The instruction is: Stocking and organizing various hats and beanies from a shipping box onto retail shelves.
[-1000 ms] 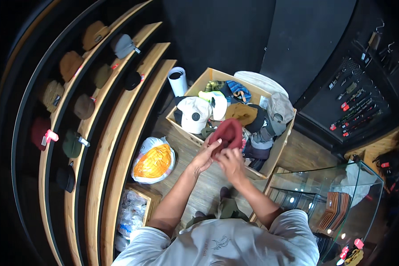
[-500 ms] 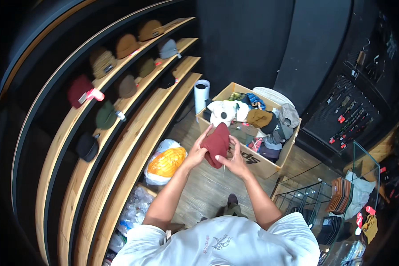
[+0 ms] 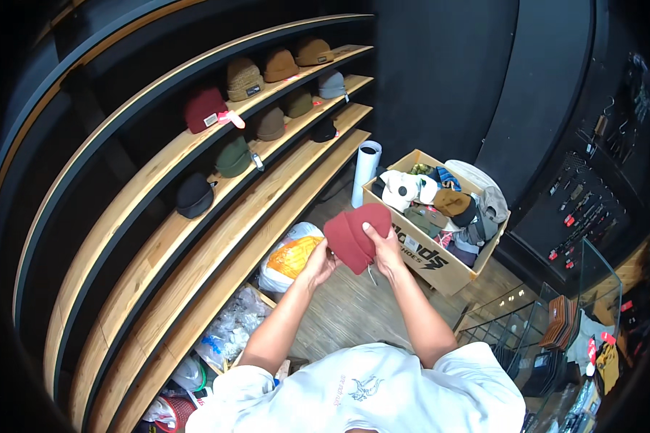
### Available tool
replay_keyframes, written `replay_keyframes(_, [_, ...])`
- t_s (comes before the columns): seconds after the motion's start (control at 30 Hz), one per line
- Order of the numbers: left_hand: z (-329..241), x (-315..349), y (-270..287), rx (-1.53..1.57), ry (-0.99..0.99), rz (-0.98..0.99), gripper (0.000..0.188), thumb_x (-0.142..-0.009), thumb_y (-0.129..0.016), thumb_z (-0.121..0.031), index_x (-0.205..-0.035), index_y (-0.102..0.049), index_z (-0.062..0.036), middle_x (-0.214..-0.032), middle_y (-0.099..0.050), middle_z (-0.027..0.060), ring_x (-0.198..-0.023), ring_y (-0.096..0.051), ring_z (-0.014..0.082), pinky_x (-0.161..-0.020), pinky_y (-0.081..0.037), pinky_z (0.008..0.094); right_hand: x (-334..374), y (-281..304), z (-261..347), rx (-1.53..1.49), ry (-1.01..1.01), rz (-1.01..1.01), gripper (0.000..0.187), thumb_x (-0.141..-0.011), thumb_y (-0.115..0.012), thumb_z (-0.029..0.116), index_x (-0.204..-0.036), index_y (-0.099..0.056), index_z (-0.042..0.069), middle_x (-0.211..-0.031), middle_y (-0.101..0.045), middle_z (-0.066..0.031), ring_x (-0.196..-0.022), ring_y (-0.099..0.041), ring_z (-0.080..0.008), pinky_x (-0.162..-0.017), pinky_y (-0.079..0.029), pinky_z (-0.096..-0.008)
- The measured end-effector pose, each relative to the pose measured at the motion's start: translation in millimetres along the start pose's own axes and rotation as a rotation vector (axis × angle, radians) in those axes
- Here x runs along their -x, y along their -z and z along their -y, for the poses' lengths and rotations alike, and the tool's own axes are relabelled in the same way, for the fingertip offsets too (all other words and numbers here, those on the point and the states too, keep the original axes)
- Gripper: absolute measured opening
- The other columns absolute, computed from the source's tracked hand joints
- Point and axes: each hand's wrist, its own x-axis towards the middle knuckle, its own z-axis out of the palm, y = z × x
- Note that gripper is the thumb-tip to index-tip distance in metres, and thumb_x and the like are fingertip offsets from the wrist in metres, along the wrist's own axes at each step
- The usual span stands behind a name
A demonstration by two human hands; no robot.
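A dark red knit beanie (image 3: 355, 236) is held up in front of me by both hands. My left hand (image 3: 318, 263) grips its lower left edge and my right hand (image 3: 385, 254) grips its right side, thumb on the fabric. Just beyond it stands an open cardboard box (image 3: 440, 261) packed with several hats in white, brown, grey and blue. To the left, curved wooden shelves (image 3: 217, 238) carry several beanies and caps, among them a red one (image 3: 204, 110), a green one (image 3: 233, 156) and a black one (image 3: 194, 195).
A white roll (image 3: 365, 172) stands upright by the box. A clear bag with orange contents (image 3: 290, 257) lies on the wooden floor; more plastic bags (image 3: 227, 332) sit near the lowest shelf. A glass display case (image 3: 556, 325) is at the right, below a dark wall panel with hanging items (image 3: 585, 209).
My head has turned toward the shelves, so they fill more of the view. Both hands have lifted the red beanie away from the box and turned it upright.
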Motion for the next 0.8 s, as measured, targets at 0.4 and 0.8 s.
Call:
replay_keyframes(0.4, [15, 38, -37, -0.03, -0.264, -0.081, 0.054, -0.091, -0.068, -0.015, -0.139, -0.046, -0.0034, -0.135, -0.056, 0.0079, -0.124, -0.053, 0.019, -0.107, -0.041, 0.0358, 19, 17, -5, -0.2, -0.203, 0.05, 0.054, -0.088, -0.075, 0.02, -0.134, -0.05, 0.007, -0.126, -0.061, -0.0065, -0.119, -0.057, -0.0198, -0.104, -0.046, -0.0388])
replay_keyframes(0.8, [43, 27, -74, 0.024, -0.048, 0.145, 0.069, -0.094, -0.063, -0.041, -0.146, -0.035, -0.0054, -0.143, -0.048, 0.0097, -0.131, -0.049, 0.0223, -0.109, -0.041, 0.0412, 21, 80, -14, -0.196, -0.19, -0.146, 0.047, -0.095, -0.066, 0.028, -0.133, -0.053, 0.004, -0.125, -0.062, -0.006, -0.115, -0.058, -0.0169, -0.101, -0.045, -0.0337])
